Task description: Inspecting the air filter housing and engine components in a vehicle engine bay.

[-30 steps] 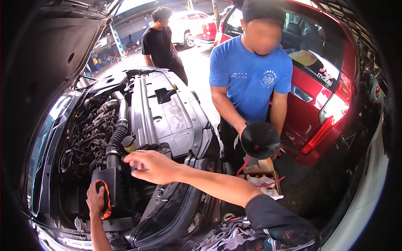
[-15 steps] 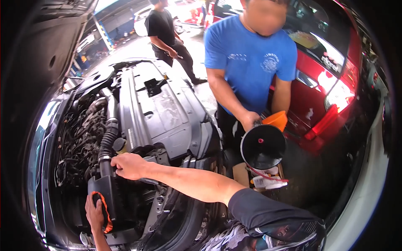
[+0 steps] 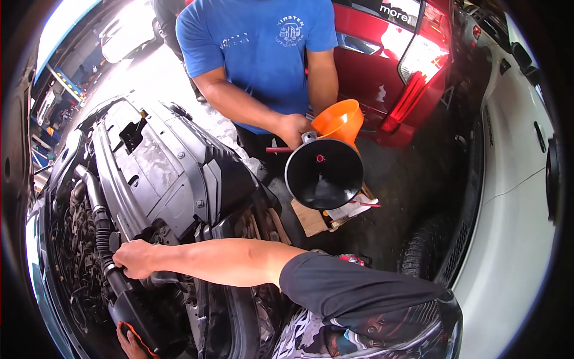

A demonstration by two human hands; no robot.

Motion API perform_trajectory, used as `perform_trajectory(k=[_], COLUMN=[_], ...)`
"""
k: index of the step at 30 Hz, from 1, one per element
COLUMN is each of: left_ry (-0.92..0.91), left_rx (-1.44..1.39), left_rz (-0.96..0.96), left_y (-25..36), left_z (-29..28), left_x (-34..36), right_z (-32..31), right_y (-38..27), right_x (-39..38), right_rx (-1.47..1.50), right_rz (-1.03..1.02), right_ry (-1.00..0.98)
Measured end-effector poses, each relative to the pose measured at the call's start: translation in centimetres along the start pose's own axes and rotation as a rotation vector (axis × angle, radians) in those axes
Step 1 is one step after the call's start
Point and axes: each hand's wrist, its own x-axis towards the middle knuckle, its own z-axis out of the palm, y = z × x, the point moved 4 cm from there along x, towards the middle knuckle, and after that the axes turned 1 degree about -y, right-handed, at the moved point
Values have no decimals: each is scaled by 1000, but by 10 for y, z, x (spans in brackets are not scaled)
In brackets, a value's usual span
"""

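My right hand (image 3: 133, 259) is closed at the black intake hose (image 3: 103, 230), beside a metal clamp, its fingertips hidden. My arm stretches across the front of the open engine bay. Low at the left, mostly out of frame, my left hand (image 3: 130, 343) grips an orange-edged dark object (image 3: 139, 333) by the black air box (image 3: 128, 308). Just beyond my right arm, a co-worker in a blue shirt (image 3: 257, 54) holds a large black funnel (image 3: 323, 179) and an orange funnel (image 3: 338, 116), with red tubing beside them.
A silver engine cover (image 3: 155, 167) spans the bay. An opened cardboard box (image 3: 306, 218) sits on the floor below the funnels. A red car (image 3: 371, 84) stands behind the co-worker, a white vehicle (image 3: 508, 227) at the right. Another person (image 3: 169, 18) stands at the back.
My right hand has lowered onto the hose and curled. An orange funnel has appeared beside the black one. The camera view has shifted, and the person in black is now mostly out of view.
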Motion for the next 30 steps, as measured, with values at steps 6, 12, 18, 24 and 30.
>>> perform_trajectory(k=[6,12,18,24,30], left_ry=[0,-6,-25,-29,-30], left_rx=[-32,-28,-51,-75,-45], left_rz=[32,2,10,-6,-18], left_y=[-5,9,10,14,12], left_z=[2,-1,-2,-4,-3], left_x=[0,-3,-2,-4,-4], right_z=[5,6,1,-1,-3], right_y=[2,3,-2,-3,-4], right_x=[-1,1,0,-2,-4], right_rx=[25,23,10,7,1], right_rz=[-15,-24,-38,-37,-27], right_ry=[45,39,-2,-4,-17])
